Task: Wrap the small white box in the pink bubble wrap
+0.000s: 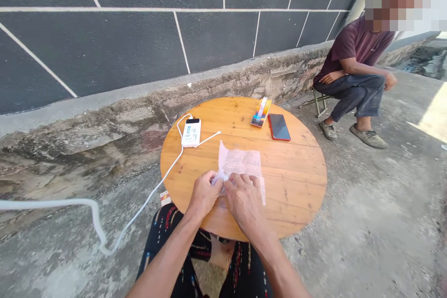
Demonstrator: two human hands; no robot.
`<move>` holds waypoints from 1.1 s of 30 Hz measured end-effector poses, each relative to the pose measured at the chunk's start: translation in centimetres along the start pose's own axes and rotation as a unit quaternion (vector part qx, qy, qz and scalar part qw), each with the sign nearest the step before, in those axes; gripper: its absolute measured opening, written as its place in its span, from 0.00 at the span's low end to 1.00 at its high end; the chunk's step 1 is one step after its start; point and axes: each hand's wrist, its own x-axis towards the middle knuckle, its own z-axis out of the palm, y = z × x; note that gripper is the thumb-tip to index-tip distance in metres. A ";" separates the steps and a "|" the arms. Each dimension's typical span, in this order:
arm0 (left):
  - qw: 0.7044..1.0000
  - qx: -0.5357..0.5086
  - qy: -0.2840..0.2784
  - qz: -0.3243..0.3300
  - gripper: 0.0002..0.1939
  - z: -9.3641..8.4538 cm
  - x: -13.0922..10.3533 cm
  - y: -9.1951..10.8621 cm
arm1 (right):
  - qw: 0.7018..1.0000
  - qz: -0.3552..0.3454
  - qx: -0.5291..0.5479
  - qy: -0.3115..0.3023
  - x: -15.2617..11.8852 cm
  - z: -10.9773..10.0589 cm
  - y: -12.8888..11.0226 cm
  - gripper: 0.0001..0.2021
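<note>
A pinkish, translucent sheet of bubble wrap [242, 162] lies partly flat on the round wooden table [296, 172], its left side crumpled and raised. My left hand [206, 191] pinches the bunched edge of the sheet. Close beside it, my right hand [243, 195] has its fingers bent over the sheet's near part, with the fingertips next to my left thumb. Whether anything lies inside the crumpled part is hidden by my fingers.
On the table are a white power bank [191, 134] with a white cable, a tape roll in a dispenser [261, 112] and a red-edged phone [279, 127]. A person [359, 65] sits on a folding stool at the right. A dark wall [139, 46] stands behind.
</note>
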 end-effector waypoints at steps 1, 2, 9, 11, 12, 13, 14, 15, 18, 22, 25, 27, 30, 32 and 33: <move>1.000 -0.023 -0.010 -0.016 0.07 0.0 -0.1 0.2 | 1.000 -0.003 0.001 0.001 0.0 0.0 0.0 0.04; 0.998 -0.052 -0.023 -0.033 0.07 0.0 -0.3 0.5 | 1.000 -0.006 0.003 0.002 0.0 0.0 0.1 0.04; 0.992 -0.094 -0.075 -0.030 0.20 -0.9 -2.2 2.4 | 1.000 0.006 0.021 0.007 0.3 -0.2 0.3 0.02; 0.997 -0.043 -0.060 0.014 0.19 -1.0 -2.5 2.4 | 0.999 0.018 0.027 0.011 0.3 -0.3 0.3 0.02; 0.998 -0.015 -0.051 0.041 0.18 -0.9 -2.6 2.4 | 0.999 0.024 0.029 0.013 0.2 -0.3 0.3 0.02; 0.997 0.009 -0.045 0.068 0.18 -0.8 -2.7 2.3 | 0.999 0.030 0.031 0.015 0.1 -0.3 0.3 0.03; 0.995 0.028 -0.043 0.091 0.17 -0.7 -2.7 2.2 | 0.999 0.039 0.033 0.017 0.1 -0.3 0.3 0.03; 0.992 0.038 -0.045 0.110 0.17 -0.7 -2.6 2.1 | 0.998 0.048 0.035 0.019 0.0 -0.3 0.3 0.04; 0.987 0.045 -0.057 0.142 0.17 -0.6 -2.4 1.9 | 0.997 0.066 0.042 0.017 -0.1 -0.4 0.2 0.09; 0.983 0.072 -0.072 0.151 0.15 -0.6 -2.3 2.0 | 0.996 0.063 0.057 -0.013 0.0 -1.1 0.3 0.16; 0.979 0.110 -0.076 0.156 0.14 -0.6 -2.4 2.3 | 0.996 0.051 0.059 -0.035 0.1 -1.6 0.4 0.18; 0.975 0.129 -0.090 0.155 0.15 -0.8 -2.4 2.5 | 0.997 0.046 0.050 -0.044 0.1 -1.9 0.4 0.19; 0.970 0.124 -0.131 0.163 0.19 -1.4 -2.3 2.8 | 0.996 0.054 0.036 -0.055 0.3 -2.0 0.4 0.19; 0.966 0.114 -0.157 0.170 0.19 -1.9 -2.1 2.8 | 0.995 0.066 0.029 -0.066 0.4 -2.1 0.3 0.18; 0.965 0.112 -0.166 0.171 0.18 -2.1 -2.0 2.8 | 0.995 0.072 0.027 -0.071 0.5 -2.1 0.3 0.18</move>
